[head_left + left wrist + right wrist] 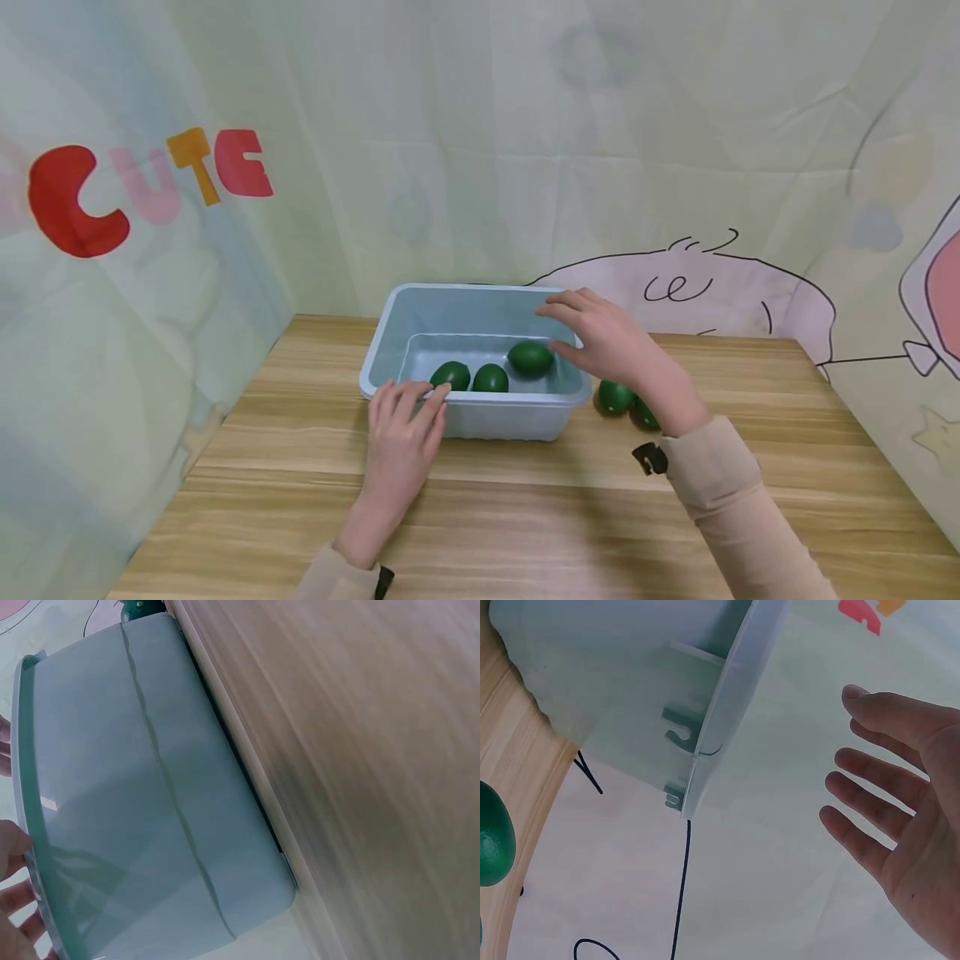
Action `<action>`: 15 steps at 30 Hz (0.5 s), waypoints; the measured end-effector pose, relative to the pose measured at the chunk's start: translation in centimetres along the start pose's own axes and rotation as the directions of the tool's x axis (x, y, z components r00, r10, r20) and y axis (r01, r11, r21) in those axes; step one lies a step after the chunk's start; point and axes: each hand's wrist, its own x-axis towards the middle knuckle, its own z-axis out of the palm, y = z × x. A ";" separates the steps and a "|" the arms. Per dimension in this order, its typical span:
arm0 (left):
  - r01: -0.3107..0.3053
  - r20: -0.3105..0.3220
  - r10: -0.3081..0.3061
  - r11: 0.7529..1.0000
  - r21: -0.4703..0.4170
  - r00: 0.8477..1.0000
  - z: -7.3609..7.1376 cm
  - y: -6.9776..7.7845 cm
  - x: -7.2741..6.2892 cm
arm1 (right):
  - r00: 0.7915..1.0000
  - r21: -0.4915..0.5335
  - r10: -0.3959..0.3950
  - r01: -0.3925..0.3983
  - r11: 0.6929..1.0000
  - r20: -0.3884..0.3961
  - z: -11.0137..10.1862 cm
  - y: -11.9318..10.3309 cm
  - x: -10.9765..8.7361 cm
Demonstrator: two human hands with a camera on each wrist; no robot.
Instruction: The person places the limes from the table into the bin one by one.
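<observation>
- At the blue tub (498, 422), left hand (402, 435) pinching its front rim (517, 399)
- Above its right end, right hand (606, 335) spread
- Inside, three green ovoids (530, 358)

Both sleeves (750, 517) are beige (black pieces (651, 458) alongside)

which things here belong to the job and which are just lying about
Likely the job:
pale blue rectangular plastic bin
three dark green oval fruits inside
two similar green fruits outside
left hand at bin's rim
right hand, empty

Apparently just background:
pale printed fabric backdrop
wood-grain table
</observation>
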 end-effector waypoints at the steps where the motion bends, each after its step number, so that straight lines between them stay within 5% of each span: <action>1: 0.000 -0.001 0.000 1.000 0.000 1.000 0.0 0.0 0.0 | 1.000 0.005 0.002 -0.002 1.000 -0.007 0.0 0.0 -0.1; 15: -0.006 -0.005 0.006 1.000 0.000 1.000 -0.1 0.0 0.0 | 0.994 0.049 0.051 -0.046 0.998 -0.097 0.6 -0.4 -1.8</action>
